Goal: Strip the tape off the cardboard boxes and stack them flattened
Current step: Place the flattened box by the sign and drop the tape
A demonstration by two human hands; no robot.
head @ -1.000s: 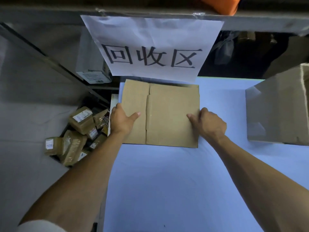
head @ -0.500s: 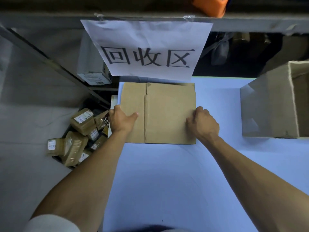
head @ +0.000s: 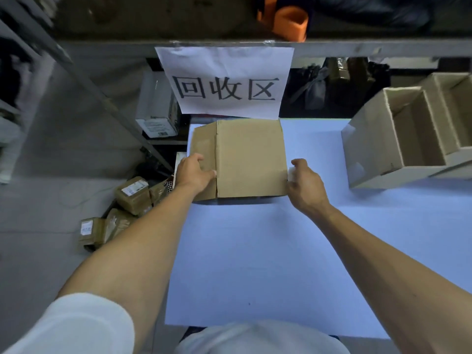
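Head view, looking down on white table [head: 255, 251]. Flattened cardboard box [head: 245, 159] lying at table's far edge, just below hanging paper sign [head: 224, 83]. Left hand [head: 195, 172] gripping box's left flap, thumb on top. Right hand [head: 305, 185] closed at box's right edge, pinching something pale, perhaps tape; too blurred to tell. Open cardboard boxes [head: 408, 139] standing on table at right, well apart. Taped brown parcels [head: 120, 208] heaped on floor at left.

Dim overall, wide-angle edge bending, blurred upper-left corner
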